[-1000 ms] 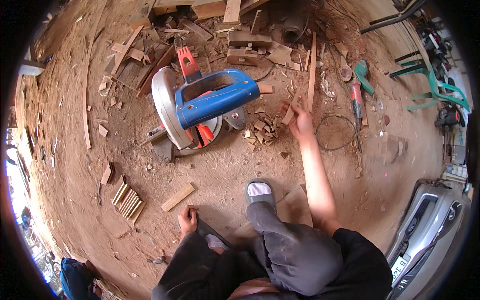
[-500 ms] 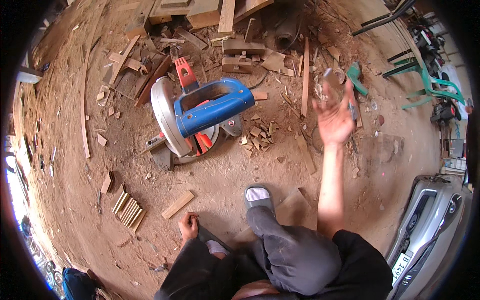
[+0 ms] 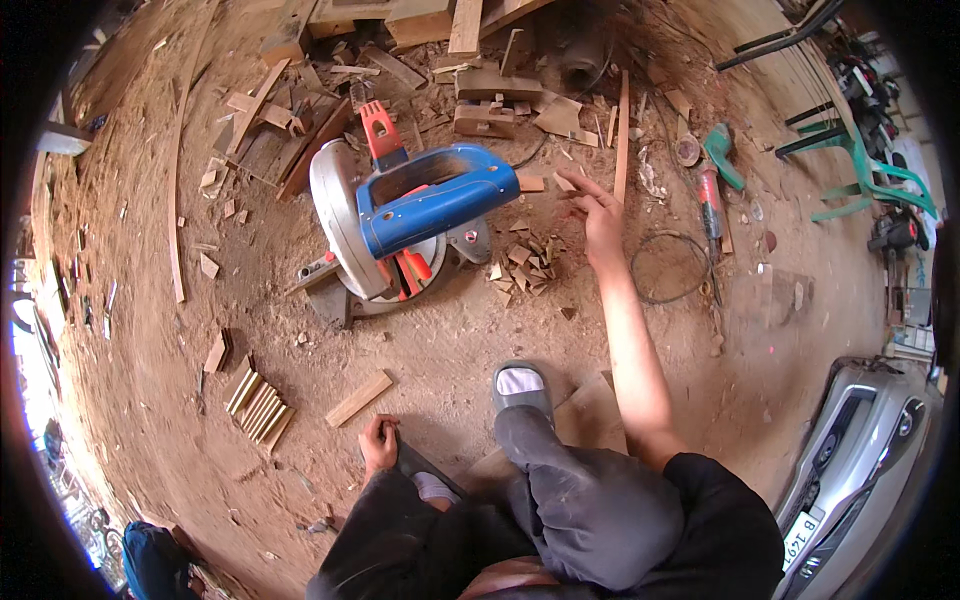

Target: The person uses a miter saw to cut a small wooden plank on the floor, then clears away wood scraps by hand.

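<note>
My right hand (image 3: 601, 222) is stretched forward to the right of the blue miter saw (image 3: 435, 205). Its fingers reach left, and a small wood piece (image 3: 565, 182) shows at their tips, apparently pinched there. My left hand (image 3: 380, 443) rests low by my left sandal, its fingers loosely curled with nothing visible in them. Just beyond it a flat wood slat (image 3: 358, 398) lies on the ground. Left of that is a row of short wood pieces (image 3: 262, 410). A pile of small offcuts (image 3: 525, 270) lies between the saw and my right forearm.
A red angle grinder (image 3: 711, 205) with a looped cord and a green curved object (image 3: 722, 157) lie on the right. A green chair (image 3: 868, 185) and a silver car bumper (image 3: 850, 450) stand farther right. Planks and blocks (image 3: 490, 100) crowd the far side.
My right hand has swung left from beside the grinder toward the saw handle, its spread fingers drawing together. The small piece at its fingertips has moved left too. My left hand stays put.
</note>
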A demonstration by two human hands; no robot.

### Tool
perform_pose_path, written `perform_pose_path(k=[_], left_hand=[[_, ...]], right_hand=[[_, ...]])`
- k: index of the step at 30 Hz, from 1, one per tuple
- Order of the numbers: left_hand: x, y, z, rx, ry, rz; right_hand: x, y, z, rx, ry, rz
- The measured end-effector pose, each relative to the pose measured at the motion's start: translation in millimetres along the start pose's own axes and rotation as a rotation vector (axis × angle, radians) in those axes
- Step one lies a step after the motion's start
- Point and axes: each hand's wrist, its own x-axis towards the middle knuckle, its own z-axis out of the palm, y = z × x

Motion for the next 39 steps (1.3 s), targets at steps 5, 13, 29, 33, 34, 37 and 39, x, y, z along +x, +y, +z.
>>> perform_pose_path(k=[5,13,29,33,34,37,39], left_hand=[[1,-4,3,-0.045,-0.039,-0.08],[3,9,1,-0.006,-0.026,-0.027],[1,6,-4,0.0,-0.009,-0.01],[5,5,5,-0.041,-0.038,-0.04],[5,7,4,-0.032,-0.039,-0.032],[4,10,-2,-0.006,-0.035,-0.008],[4,10,-1,-0.003,-0.025,0.015]], right_hand=[[29,71,-69,-0.89,0.113,-0.124],[66,110,-83,-1.103,-0.222,-0.335],[88,100,-60,-1.121,-0.254,-0.219],[97,74,-80,-1.198,-0.164,-0.213],[100,61,-76,-1.235,-0.15,-0.192],[97,-11,-54,-1.098,0.007,-0.165],[69,-68,-37,-0.8,0.218,-0.463]])
